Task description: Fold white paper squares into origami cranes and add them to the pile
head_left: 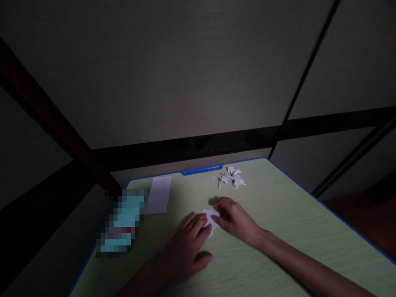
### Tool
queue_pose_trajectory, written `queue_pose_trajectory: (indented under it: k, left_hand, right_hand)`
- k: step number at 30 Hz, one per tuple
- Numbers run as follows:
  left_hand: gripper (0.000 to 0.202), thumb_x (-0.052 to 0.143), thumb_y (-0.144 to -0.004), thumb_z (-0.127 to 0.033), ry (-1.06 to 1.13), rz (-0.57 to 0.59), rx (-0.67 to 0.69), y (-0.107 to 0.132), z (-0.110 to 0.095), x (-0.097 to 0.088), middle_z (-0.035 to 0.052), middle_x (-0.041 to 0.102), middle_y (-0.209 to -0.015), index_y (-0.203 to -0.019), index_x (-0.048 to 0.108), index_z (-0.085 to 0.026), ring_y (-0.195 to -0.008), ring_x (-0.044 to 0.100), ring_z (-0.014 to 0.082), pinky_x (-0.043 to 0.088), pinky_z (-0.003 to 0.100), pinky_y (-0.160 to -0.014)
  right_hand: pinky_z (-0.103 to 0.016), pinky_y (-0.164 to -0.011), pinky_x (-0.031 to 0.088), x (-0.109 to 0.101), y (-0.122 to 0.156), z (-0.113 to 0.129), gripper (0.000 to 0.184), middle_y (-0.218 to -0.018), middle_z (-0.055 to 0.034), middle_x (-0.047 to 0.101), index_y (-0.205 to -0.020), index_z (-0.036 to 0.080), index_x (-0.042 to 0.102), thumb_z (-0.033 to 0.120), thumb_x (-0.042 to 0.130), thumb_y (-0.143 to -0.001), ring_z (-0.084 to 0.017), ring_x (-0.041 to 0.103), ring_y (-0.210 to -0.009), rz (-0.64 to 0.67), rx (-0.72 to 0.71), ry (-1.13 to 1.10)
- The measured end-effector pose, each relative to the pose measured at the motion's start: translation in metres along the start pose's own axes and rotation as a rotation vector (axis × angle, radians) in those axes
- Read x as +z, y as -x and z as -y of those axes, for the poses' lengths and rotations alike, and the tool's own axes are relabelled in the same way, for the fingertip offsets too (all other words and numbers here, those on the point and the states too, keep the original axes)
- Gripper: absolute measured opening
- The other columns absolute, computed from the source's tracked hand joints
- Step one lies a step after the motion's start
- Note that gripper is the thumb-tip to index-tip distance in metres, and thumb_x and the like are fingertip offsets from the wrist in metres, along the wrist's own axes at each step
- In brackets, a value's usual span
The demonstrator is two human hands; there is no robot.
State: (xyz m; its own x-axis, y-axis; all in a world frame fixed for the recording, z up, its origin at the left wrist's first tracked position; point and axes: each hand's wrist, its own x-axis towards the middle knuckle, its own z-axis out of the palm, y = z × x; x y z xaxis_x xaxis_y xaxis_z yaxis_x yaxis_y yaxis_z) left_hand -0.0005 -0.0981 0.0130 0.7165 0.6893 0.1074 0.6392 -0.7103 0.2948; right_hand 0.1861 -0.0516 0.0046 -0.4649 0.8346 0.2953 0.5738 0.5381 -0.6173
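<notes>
A small folded piece of white paper [211, 219] lies on the light green tabletop between my two hands. My left hand [193, 241] rests palm down with its fingers stretched out, the fingertips pressing the paper's left side and the thumb spread away. From the right, my right hand [236, 216] touches the paper with its thumb tip. Its bent fingers stand apart from the thumb, just beyond the paper's far edge. Both hands partly cover the paper, so its full folded shape is hidden. Several small folded paper figures [236, 179] sit in a cluster farther back.
A flat white paper sheet [160, 194] lies at the back left. Beside it is a blurred-out turquoise object [126, 216] at the table's left edge. The green table [278, 206] has a blue rim and a blue handle [201, 170], and stands against panelled cabinet doors [185, 82].
</notes>
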Motion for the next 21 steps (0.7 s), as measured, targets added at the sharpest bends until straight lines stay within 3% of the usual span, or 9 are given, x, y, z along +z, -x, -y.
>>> queue_pose_trajectory:
  k: [6, 13, 21]
  left_hand:
    - [0.054, 0.058, -0.069, -0.031, -0.033, 0.012, 0.011, 0.002, -0.004, -0.001, 0.0149, 0.041, -0.123, -0.118, 0.042, -0.014, -0.117, 0.032, 0.028, 0.025, 0.048, -0.098]
    - [0.052, 0.059, -0.066, -0.028, -0.042, 0.013, -0.055, 0.001, 0.001, 0.001, 0.0135, 0.028, -0.135, -0.116, 0.045, -0.02, -0.124, 0.021, 0.0294, 0.022, 0.05, -0.098]
    - [0.063, 0.057, -0.067, -0.029, -0.039, 0.035, -0.066, 0.001, 0.002, 0.005, 0.0142, 0.029, -0.135, -0.124, 0.034, -0.013, -0.124, 0.022, 0.0258, 0.02, 0.046, -0.101]
  right_hand:
    - [-0.023, -0.056, 0.04, 0.011, -0.001, 0.0, 0.025, -0.071, -0.0007, 0.053, -0.087, 0.017, 0.051, 0.008, 0.056, -0.064, -0.013, 0.049, -0.063, -0.026, 0.081, -0.096]
    - [-0.018, -0.051, 0.038, 0.017, -0.001, 0.001, 0.02, -0.067, 0.0023, 0.053, -0.078, 0.016, 0.049, 0.004, 0.053, -0.063, -0.009, 0.049, -0.058, -0.088, 0.137, -0.341]
    - [-0.017, -0.044, 0.033, 0.017, 0.001, 0.007, 0.014, -0.058, 0.0037, 0.051, -0.072, 0.015, 0.053, 0.004, 0.054, -0.062, -0.007, 0.042, -0.048, -0.151, 0.187, -0.343]
